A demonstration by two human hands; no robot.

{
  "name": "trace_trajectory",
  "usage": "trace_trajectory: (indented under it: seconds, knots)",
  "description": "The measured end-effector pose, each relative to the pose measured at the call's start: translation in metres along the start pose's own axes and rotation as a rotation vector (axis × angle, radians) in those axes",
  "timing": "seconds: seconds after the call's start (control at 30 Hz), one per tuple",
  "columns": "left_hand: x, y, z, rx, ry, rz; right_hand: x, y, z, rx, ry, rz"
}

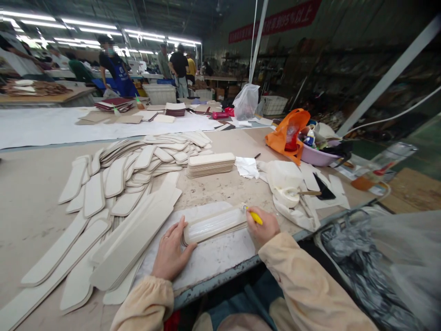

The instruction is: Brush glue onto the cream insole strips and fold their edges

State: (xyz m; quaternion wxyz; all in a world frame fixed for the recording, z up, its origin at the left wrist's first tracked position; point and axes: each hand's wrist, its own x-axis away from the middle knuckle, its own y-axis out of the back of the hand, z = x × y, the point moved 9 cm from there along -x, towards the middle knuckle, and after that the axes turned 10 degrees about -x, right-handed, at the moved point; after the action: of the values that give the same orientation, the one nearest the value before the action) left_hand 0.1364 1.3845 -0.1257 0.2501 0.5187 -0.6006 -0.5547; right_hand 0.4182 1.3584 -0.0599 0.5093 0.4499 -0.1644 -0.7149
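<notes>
A short stack of pale rounded strips (215, 225) lies before me on a white sheet (213, 257). Its top strip has a wet, glossy band along it. My left hand (174, 250) touches the stack's left end, fingers stretched out and thumb apart along the near side. In my right hand (264, 226) is a brush with a yellow handle (255, 218), closed in the fingers. The brush's tip meets the right end of the top strip. Right of it, a white tub (285, 184) of pale paste sits in crumpled white wrapping, a flat stick (309, 193) across its edge.
Loose pale strips (115, 177) heap at the left; a neat stack (211, 164) stands farther back. At right are an orange bag (287, 133), a purple basin (319, 156), a dark phone (324, 187) and a bottle (386, 165). Several people work in the background.
</notes>
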Motion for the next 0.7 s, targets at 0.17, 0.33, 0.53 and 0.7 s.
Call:
trace_trajectory:
  seconds: [0.17,0.33,0.53,0.7]
  knots:
    - [0.000,0.001,0.001,0.034,0.024,0.005,0.018,-0.054,0.053,0.115,0.219,0.201]
    - [-0.001,0.002,0.002,0.106,0.052,-0.001,0.035,-0.085,0.111,-0.099,0.325,0.259]
    - [0.002,0.005,0.003,0.151,0.073,-0.012,0.029,-0.093,0.107,-0.669,-0.050,0.201]
    - [0.003,0.008,0.004,0.148,0.080,-0.014,0.028,-0.108,0.066,-0.824,-0.353,0.209]
